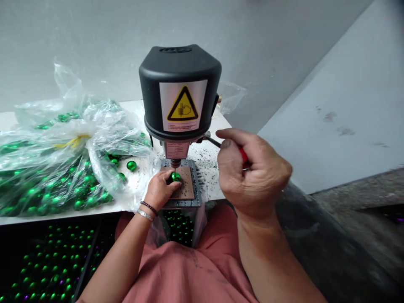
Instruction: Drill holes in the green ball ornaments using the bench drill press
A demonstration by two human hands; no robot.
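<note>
Clear bags of green beads (63,168) lay just left of your left hand (160,189); black swarf beyond it. The drill head (179,92) hid the bit. Your left hand's fingers pinched a green bead (176,176) on the drill plate (186,189); your right hand (249,172) fisted around the red-handled lever (244,155), mostly covered.

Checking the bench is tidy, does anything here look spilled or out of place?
Yes: dark shavings are scattered over the white table beside the drill press, and one green bead lies loose outside the plastic bags.
</note>
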